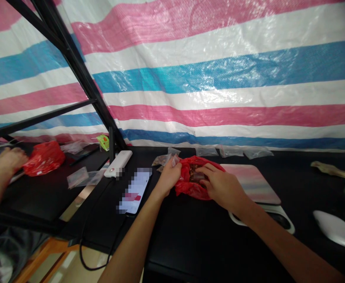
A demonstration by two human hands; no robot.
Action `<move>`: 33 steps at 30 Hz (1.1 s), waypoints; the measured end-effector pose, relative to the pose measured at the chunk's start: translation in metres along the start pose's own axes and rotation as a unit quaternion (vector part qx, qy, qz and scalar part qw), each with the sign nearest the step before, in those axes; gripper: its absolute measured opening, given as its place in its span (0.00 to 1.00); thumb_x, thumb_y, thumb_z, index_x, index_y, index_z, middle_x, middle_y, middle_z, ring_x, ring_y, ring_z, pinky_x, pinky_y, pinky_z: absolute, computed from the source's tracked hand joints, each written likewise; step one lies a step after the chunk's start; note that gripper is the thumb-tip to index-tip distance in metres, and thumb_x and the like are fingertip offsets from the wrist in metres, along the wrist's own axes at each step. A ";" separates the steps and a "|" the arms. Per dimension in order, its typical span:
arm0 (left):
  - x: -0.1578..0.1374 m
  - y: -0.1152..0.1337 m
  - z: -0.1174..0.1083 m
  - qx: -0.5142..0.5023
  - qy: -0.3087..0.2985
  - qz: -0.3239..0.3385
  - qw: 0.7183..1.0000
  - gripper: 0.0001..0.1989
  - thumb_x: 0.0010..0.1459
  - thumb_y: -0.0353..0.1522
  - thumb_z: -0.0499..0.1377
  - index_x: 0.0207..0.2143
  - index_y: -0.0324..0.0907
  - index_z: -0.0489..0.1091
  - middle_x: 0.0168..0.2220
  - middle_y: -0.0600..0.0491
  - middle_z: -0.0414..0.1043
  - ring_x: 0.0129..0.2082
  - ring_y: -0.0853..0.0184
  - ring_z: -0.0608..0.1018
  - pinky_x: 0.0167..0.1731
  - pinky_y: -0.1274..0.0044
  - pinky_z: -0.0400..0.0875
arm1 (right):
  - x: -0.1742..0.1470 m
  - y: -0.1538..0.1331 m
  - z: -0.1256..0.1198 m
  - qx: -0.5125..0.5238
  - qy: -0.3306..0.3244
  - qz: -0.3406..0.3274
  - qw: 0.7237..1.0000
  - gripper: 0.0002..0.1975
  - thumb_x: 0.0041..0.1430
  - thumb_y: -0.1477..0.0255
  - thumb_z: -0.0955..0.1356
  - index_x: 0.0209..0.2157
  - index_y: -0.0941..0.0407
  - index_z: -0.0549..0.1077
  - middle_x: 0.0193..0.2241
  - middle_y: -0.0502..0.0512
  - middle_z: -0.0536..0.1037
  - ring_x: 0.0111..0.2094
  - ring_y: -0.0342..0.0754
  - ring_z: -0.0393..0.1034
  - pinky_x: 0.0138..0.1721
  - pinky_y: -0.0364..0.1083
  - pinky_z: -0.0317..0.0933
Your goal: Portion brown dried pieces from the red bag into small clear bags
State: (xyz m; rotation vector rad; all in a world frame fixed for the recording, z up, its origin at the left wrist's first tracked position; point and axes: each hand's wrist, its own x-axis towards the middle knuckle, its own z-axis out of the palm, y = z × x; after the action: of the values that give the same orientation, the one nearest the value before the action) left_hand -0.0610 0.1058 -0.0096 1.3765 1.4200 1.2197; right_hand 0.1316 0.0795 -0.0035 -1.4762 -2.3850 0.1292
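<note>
A red plastic bag (194, 192) lies open on the black desk, with many small brown pieces (193, 173) inside; their kind is too small to tell. At its left rim, my left hand (169, 177) is closed, with a bit of clear plastic bag (175, 159) showing at the fingertips. My right hand (221, 184) reaches into the bag's mouth from the right, fingers bent together on the brown contents. What those fingers grip is partly hidden. Behind my left hand lies a clear bag with brown bits (160, 160).
Left of my arms lie a phone (135, 192) and a white power strip (121, 163). Several clear bags (231, 151) line the back edge. A laptop-like pastel pad (252, 181) and white mouse (336, 230) are right. Beyond the black frame (72, 67), another person's hands (10, 161) are beside a red bag (44, 157).
</note>
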 end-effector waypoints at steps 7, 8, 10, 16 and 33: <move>0.003 0.002 0.002 -0.082 -0.013 -0.052 0.995 0.09 0.57 0.27 0.54 0.39 0.40 0.72 0.33 0.51 0.78 0.35 0.64 0.80 0.40 0.73 0.74 | 0.000 -0.005 0.003 0.047 0.005 0.025 0.999 0.18 0.63 0.76 0.66 0.53 0.48 0.76 0.56 0.52 0.79 0.48 0.53 0.78 0.44 0.50 0.68; 0.003 0.002 0.001 -0.055 -0.001 -0.039 0.998 0.09 0.58 0.28 0.54 0.39 0.40 0.72 0.33 0.51 0.78 0.35 0.65 0.79 0.41 0.73 0.74 | 0.000 -0.006 0.003 0.059 0.009 0.032 0.998 0.17 0.63 0.76 0.67 0.51 0.48 0.77 0.54 0.51 0.81 0.47 0.53 0.78 0.43 0.50 0.68; 0.002 0.004 -0.002 0.027 0.049 0.025 0.998 0.09 0.58 0.29 0.57 0.42 0.40 0.72 0.37 0.51 0.78 0.37 0.64 0.79 0.44 0.72 0.73 | 0.001 -0.007 0.001 0.089 0.016 0.047 0.995 0.15 0.63 0.74 0.68 0.49 0.47 0.77 0.49 0.50 0.83 0.46 0.54 0.79 0.43 0.50 0.68; -0.003 0.008 -0.015 0.234 0.105 0.204 0.945 0.26 0.62 0.34 0.61 0.62 0.44 0.62 0.52 0.47 0.75 0.52 0.58 0.77 0.55 0.68 0.70 | 0.006 -0.001 -0.004 0.176 0.070 0.075 0.979 0.14 0.65 0.72 0.66 0.51 0.49 0.74 0.47 0.53 0.84 0.48 0.55 0.78 0.48 0.52 0.67; -0.008 0.001 -0.010 0.321 -0.081 0.262 0.906 0.17 0.62 0.30 0.59 0.52 0.41 0.62 0.49 0.44 0.71 0.51 0.55 0.73 0.54 0.65 0.68 | 0.009 -0.006 -0.003 0.313 0.073 -0.042 0.946 0.16 0.70 0.63 0.65 0.55 0.52 0.74 0.46 0.56 0.79 0.43 0.50 0.75 0.48 0.51 0.69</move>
State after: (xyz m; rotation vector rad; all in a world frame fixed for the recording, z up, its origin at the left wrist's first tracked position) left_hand -0.0694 0.0969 -0.0068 2.3768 1.4402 0.9338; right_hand 0.1234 0.0844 0.0028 -1.0374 -2.0091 0.6628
